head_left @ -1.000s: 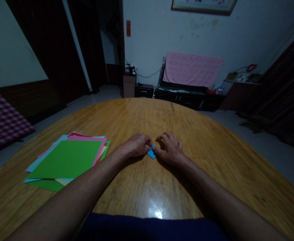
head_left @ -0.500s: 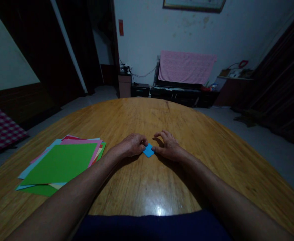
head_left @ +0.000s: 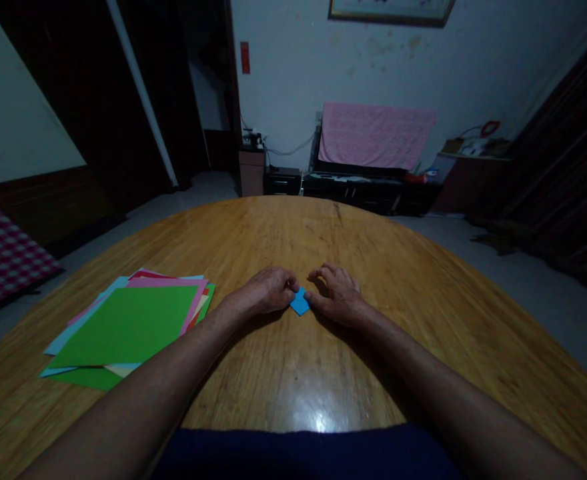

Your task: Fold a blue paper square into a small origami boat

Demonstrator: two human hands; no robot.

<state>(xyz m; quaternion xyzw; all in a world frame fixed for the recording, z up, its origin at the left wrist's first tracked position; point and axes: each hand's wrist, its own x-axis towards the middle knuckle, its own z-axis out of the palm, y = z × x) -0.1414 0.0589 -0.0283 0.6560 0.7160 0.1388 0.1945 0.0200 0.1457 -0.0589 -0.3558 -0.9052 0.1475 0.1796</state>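
Note:
A small folded piece of blue paper (head_left: pixel 300 303) lies on the round wooden table (head_left: pixel 423 320) between my two hands. My left hand (head_left: pixel 267 291) is curled into a loose fist, its fingertips pinching the paper's left edge. My right hand (head_left: pixel 337 295) has bent fingers and its thumb and forefinger press the paper's right edge. Both forearms rest on the table.
A fanned stack of coloured paper sheets (head_left: pixel 126 325), green on top, lies on the table to the left. Beyond the table stand a low dark cabinet (head_left: pixel 358 190) with a pink cloth (head_left: pixel 373 135) over it, and a checked cushion (head_left: pixel 3 250) at far left.
The hands have closed in on the blue paper again after spreading slightly half a second ago. The paper stays at the same spot on the table.

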